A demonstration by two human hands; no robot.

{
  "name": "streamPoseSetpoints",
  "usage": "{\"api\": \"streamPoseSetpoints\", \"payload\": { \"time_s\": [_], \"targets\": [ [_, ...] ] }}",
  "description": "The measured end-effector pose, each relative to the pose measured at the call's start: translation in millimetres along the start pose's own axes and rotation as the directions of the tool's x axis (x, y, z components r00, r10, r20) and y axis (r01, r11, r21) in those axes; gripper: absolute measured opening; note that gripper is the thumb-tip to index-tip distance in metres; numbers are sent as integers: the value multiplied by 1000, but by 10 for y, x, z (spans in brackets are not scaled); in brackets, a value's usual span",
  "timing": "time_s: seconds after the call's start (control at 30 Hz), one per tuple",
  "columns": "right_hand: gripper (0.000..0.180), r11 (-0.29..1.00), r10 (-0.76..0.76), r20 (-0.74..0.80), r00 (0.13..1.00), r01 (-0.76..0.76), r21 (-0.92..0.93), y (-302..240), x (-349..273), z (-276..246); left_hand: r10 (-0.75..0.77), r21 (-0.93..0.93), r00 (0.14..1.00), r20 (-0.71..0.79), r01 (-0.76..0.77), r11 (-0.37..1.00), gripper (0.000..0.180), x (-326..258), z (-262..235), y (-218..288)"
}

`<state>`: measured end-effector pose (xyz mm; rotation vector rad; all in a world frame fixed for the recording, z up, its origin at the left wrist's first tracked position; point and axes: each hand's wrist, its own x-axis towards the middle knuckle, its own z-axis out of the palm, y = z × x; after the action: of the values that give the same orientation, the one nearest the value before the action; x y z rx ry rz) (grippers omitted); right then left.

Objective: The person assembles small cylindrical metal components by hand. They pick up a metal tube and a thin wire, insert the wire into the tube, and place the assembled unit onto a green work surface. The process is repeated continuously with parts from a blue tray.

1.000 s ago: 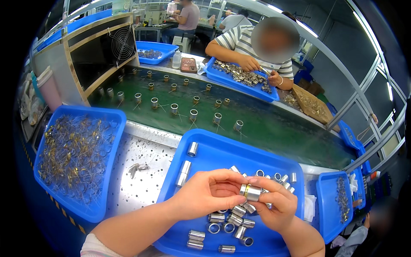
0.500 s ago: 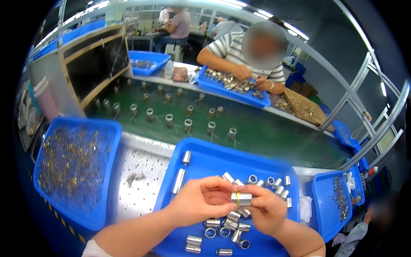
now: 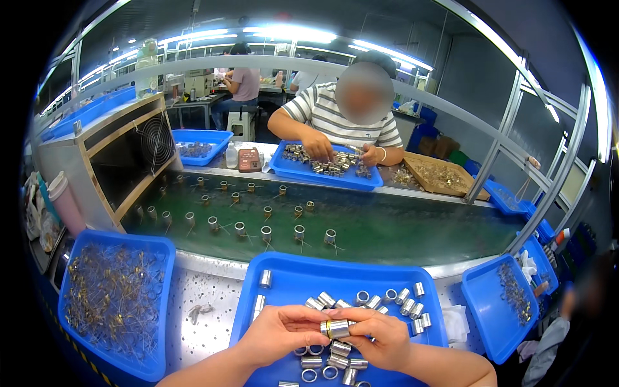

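Note:
Between the fingers of both hands is a short shiny metal cylinder with a yellow band round it, held nearly level. My left hand pinches its left end, fingers closed. On its right end my right hand is closed, covering part of it. Below them lies a large blue tray with several loose metal sleeves, some standing on end and some on their sides. My hands and forearms hide part of the tray's near side.
At left stands a blue tray of thin-wired parts. A green conveyor belt runs beyond, carrying upright metal sleeves with wires. Across it a co-worker handles parts over another blue tray. Another blue tray is at right.
The head view has tipped up, so the scene sits lower in it. My hands still grip the cylinder, and its yellow band now shows nearer the middle, with more metal left of it.

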<state>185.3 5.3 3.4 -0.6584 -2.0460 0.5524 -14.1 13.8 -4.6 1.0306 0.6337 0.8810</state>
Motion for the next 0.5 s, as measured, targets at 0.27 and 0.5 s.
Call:
{"api": "streamPoseSetpoints", "payload": {
  "time_s": [0.27, 0.5],
  "targets": [
    [18, 998, -46, -25, 999, 45, -42, -43, 28, -2, 36, -42, 999, -27, -38, 998, 31, -17, 5, -44],
    [19, 997, -40, -40, 998, 38, -66, 6, 7, -2, -37, -21, 997, -63, 36, 999, 35, 4, 73, 37]
  ]
}}
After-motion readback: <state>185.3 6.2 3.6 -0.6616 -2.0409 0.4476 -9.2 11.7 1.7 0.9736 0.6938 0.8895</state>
